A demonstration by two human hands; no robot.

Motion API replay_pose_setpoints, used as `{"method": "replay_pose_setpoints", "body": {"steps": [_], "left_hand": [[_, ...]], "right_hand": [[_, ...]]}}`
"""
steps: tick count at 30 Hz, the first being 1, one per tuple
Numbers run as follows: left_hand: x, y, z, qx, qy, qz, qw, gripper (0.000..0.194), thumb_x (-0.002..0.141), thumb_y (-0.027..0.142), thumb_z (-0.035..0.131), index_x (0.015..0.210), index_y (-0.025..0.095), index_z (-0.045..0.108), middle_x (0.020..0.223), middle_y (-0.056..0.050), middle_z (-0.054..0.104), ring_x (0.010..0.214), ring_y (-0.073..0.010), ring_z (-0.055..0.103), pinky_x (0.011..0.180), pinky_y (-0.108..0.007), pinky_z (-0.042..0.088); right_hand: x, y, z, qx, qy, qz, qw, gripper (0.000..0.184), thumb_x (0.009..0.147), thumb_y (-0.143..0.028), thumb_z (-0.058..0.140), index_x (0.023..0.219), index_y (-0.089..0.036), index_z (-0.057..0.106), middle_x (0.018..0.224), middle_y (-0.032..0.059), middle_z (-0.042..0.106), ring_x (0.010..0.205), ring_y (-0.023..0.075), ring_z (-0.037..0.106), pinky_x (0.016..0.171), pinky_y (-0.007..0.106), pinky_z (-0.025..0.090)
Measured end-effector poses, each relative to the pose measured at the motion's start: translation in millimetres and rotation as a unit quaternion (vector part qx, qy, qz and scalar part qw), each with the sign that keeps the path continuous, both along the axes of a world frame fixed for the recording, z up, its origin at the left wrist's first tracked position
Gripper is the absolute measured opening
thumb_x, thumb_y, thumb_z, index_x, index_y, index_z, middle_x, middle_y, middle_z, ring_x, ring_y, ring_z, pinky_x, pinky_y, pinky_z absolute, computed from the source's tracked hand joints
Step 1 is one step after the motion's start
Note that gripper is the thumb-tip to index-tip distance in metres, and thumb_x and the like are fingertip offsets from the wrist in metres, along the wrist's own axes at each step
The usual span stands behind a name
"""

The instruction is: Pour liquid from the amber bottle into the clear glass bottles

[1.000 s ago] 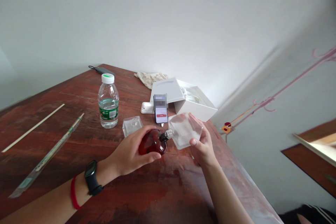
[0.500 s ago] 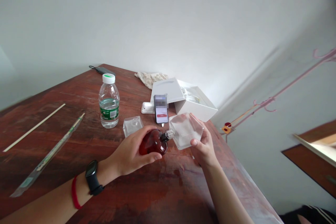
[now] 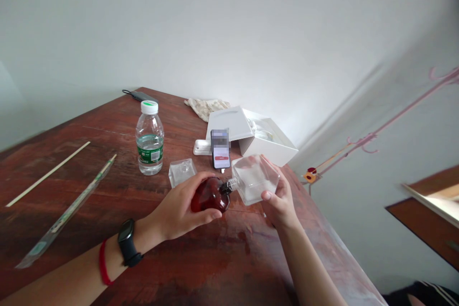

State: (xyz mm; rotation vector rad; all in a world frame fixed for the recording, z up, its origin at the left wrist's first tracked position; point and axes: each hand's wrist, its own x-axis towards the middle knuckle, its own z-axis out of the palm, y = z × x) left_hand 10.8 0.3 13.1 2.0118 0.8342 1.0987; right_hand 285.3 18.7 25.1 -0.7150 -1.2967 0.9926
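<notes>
Carefully: my left hand (image 3: 175, 208) wraps red bottle (image 3: 211, 195), my right hand (image 3: 281, 204) cups square glass bottle (image 3: 254, 178), both best held steady.

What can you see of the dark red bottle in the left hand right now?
The dark red bottle is a rounded, glossy container that looks like glass. It lies tilted on its side, cupped from the left by the left hand. A black collar leads to a short, ridged, threaded neck pointing right and slightly up. The neck tip meets the clear square glass bottle, though whether it touches or enters is unclear. Any contents are hidden by the dark colour.
</notes>
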Motion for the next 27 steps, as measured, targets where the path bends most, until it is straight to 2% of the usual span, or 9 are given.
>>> {"method": "replay_pose_setpoints", "body": {"steps": [27], "left_hand": [[-0.3, -1.5, 2.5, 0.005, -0.003, -0.002, 1.000, 0.069, 0.093, 0.063, 0.075, 0.145, 0.024, 0.052, 0.136, -0.011, 0.071, 0.122, -0.0324, 0.070, 0.108, -0.044, 0.054]], "right_hand": [[0.2, -2.8, -0.8, -0.011, -0.005, -0.006, 1.000, 0.085, 0.067, -0.054, 0.098, 0.144, -0.033, 0.068, 0.146, 0.0097, 0.072, 0.136, 0.0407, 0.066, 0.114, 0.063, 0.051]]}}
